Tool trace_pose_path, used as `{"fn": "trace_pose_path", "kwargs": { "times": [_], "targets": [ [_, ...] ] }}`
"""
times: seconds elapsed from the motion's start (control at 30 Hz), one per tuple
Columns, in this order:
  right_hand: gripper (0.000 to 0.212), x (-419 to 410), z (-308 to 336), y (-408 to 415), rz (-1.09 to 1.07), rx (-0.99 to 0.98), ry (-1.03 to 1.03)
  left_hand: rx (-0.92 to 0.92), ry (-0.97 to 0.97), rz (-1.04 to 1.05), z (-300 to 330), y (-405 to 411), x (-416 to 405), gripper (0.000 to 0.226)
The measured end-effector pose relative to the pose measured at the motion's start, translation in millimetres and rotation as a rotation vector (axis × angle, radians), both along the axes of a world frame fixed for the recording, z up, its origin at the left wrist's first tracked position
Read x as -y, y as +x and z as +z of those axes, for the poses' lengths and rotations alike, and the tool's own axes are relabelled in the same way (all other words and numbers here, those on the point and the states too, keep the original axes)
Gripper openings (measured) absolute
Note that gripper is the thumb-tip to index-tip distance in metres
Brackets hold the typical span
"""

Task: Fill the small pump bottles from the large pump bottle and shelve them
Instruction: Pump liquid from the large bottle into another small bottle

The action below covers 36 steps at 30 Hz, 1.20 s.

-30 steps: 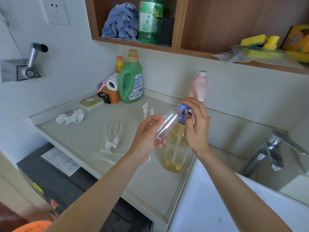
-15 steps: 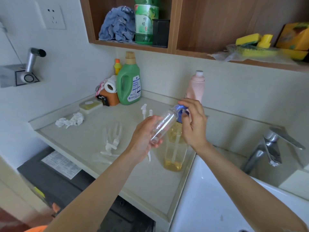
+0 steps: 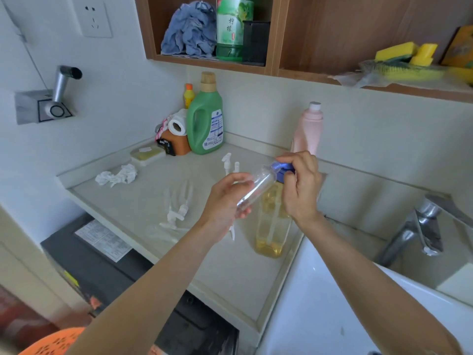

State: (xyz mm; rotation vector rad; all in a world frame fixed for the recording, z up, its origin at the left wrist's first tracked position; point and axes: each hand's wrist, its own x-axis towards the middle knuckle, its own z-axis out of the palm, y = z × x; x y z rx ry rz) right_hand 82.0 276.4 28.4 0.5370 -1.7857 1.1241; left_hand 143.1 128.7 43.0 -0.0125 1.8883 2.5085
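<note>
Holding a clear small pump bottle tilted, its mouth at the blue pump head at two o'clock, the left hand grips it to catch soap; right hand pinches the pump of the large pump bottle standing on the surface.

The big bottle stands on the bench at its right edge, next to the sink. Above it the left hand holds a small bottle tilted, its mouth at the pump, with the right hand on the pump. Loose pump tops lie to the left. A jug stands in the back corner, a tall bottle against the wall behind the hands. The shelf hangs above; the tap is at the right.
</note>
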Motion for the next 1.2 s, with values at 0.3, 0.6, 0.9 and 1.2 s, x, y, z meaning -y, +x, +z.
{"fn": "trace_pose_path", "kwargs": {
  "times": [0.3, 0.6, 0.9, 1.2],
  "targets": [
    [0.042, -14, 32, 5, 0.045, 0.097, 0.117, -0.165, -0.141, 0.037, 6, 6, 5, 0.03],
    [0.038, -6, 9, 4, -0.009, 0.042, 0.011, -0.241, -0.239, 0.136, -4, 3, -2, 0.044],
    [0.04, -1, 4, 8, -0.059, 0.049, 0.071, -0.224, -0.281, 0.163, -6, -2, 3, 0.045],
    [0.037, -14, 27, 3, 0.054, 0.049, 0.134, -0.265, -0.27, 0.205, -5, -7, -3, 0.044]
  ]
}}
